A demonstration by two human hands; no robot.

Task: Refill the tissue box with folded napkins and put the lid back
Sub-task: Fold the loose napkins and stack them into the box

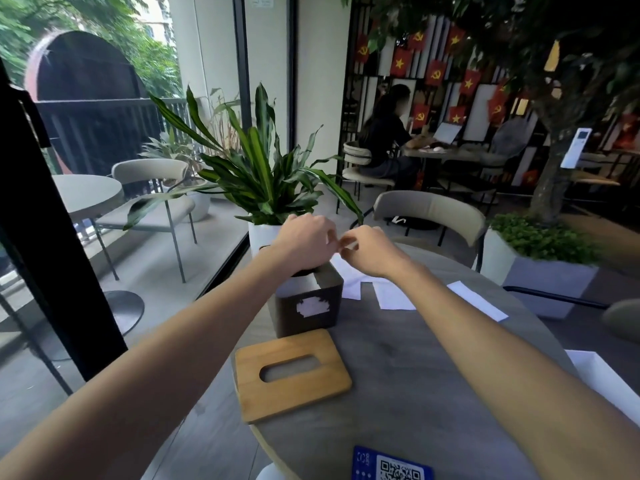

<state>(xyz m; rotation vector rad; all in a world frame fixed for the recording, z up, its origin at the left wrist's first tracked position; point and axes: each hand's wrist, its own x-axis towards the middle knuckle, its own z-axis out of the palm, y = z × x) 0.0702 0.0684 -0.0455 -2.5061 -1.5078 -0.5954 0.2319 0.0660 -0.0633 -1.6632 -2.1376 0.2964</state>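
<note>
Wooden and slotted, the rectangular lid (293,375) lies flat on the grey round table (433,375), just in front of the open dark square tissue box (308,301), so closing is still ahead. Several white folded napkins (394,295) lie loose beyond the box. Above it, the left hand (304,242) and right hand (372,249) pinch one white napkin (348,243) between them, apparently folding; how full the box is cannot be told.

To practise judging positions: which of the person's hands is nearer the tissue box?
Left. The left hand is directly above the tissue box; the right hand is up and to its right.
</note>
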